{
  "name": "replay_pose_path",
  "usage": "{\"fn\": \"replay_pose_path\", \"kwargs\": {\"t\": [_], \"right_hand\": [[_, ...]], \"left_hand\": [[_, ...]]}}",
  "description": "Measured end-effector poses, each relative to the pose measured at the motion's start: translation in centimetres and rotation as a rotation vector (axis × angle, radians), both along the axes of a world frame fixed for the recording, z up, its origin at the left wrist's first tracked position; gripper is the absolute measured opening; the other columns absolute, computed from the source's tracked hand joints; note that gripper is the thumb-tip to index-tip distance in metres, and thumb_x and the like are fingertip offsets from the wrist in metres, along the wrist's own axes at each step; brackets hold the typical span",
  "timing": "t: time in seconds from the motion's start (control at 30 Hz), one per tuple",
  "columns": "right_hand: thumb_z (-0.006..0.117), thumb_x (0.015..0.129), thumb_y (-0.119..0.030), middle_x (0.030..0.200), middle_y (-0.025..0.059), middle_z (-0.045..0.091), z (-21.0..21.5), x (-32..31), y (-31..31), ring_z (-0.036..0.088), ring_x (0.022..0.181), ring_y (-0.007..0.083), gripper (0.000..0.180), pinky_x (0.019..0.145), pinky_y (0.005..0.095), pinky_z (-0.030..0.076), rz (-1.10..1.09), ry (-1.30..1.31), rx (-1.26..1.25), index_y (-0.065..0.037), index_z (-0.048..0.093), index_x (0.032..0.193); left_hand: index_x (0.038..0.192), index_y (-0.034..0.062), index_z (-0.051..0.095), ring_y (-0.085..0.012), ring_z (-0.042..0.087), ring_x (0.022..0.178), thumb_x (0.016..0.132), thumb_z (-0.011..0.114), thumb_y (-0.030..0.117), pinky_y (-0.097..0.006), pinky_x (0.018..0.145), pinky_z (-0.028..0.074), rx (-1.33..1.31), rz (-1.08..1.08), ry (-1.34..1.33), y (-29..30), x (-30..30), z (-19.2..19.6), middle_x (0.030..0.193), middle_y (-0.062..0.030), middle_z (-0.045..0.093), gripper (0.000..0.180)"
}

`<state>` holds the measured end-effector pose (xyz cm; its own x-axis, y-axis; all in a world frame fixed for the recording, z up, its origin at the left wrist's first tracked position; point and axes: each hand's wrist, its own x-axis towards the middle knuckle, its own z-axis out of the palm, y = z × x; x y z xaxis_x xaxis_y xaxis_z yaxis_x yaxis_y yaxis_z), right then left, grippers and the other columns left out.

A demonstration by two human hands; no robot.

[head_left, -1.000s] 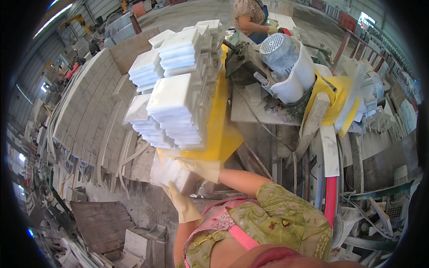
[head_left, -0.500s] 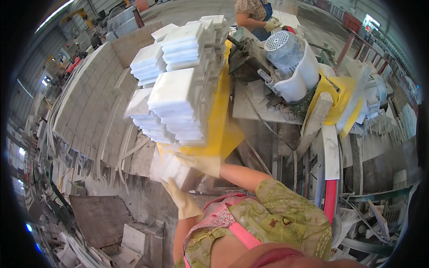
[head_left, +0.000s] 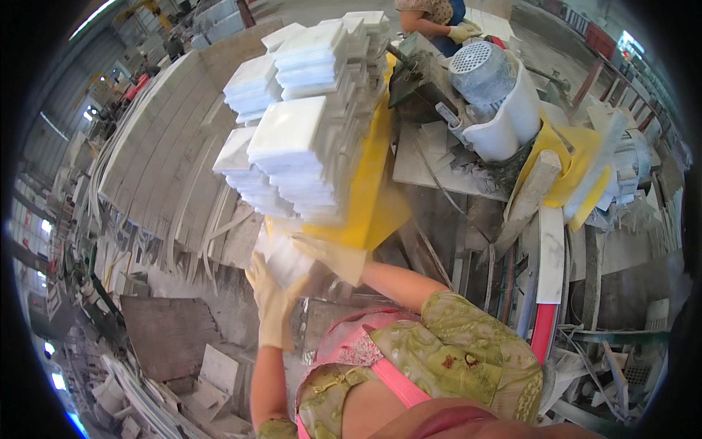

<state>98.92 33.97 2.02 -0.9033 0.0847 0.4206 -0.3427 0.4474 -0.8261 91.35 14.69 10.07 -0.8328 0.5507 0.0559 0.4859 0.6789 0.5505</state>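
Note:
A small stack of white stone tiles [head_left: 287,262] lies between my two hands at the near edge of the yellow sheet. My left hand [head_left: 272,296], in a cream glove, grips the stack's near left side. Against its right side rests my right hand [head_left: 335,257], also gloved, with its fingers reaching over the tiles and partly blurred. Just beyond stand tall piles of white square tiles [head_left: 287,126] on the yellow sheet [head_left: 376,216]. The underside of the held stack is hidden.
To the right sits a dusty machine with a motor [head_left: 482,73] and a yellow cloth [head_left: 567,157]. Long stone slabs [head_left: 164,139] line the left. Broken pieces [head_left: 219,369] lie low at left. Farther off, another person's gloved hand [head_left: 459,34] works over white tiles.
My left hand has moved up along the stack's left side, its forearm now showing more. The view has shifted slightly, so the piles sit higher and farther right.

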Motion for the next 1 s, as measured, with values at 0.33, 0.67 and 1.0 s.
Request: {"fn": "replay_pose_path", "kwargs": {"t": [0.33,0.67,1.0], "right_hand": [[0.037,0.109,-0.018,0.159,0.0149,0.037,-3.3,-1.7,-0.2,0.033,0.148,0.0286,0.046,0.124,0.0381,0.023,-0.006,0.23,0.125,-0.015,0.039,0.155],[0.042,0.103,-0.007,0.162,0.0161,0.031,-3.6,-2.4,-0.3,0.031,0.149,0.0308,0.056,0.125,0.0409,0.024,0.053,0.235,0.066,-0.016,0.032,0.158],[0.041,0.107,-0.019,0.159,0.0186,0.036,-4.5,-3.3,-0.9,0.036,0.146,0.0302,0.048,0.123,0.0375,0.026,0.073,0.145,-0.128,-0.004,0.039,0.152]], "left_hand": [[0.149,-0.0217,0.017,-0.0439,0.047,0.137,0.049,0.089,0.054,-0.039,0.112,0.041,-0.674,-0.25,0.148,4.2,-2.2,1.7,0.151,-0.0416,0.032,0.145],[0.148,-0.0231,0.016,-0.0393,0.063,0.118,0.043,0.09,0.061,-0.037,0.094,0.054,-0.733,-0.205,0.035,5.7,-2.7,1.9,0.139,-0.0386,0.048,0.154],[0.148,-0.0232,0.015,-0.0415,0.063,0.116,0.047,0.09,0.058,-0.039,0.095,0.053,-0.742,-0.262,0.158,5.6,-2.7,1.3,0.137,-0.0379,0.049,0.15]]}}
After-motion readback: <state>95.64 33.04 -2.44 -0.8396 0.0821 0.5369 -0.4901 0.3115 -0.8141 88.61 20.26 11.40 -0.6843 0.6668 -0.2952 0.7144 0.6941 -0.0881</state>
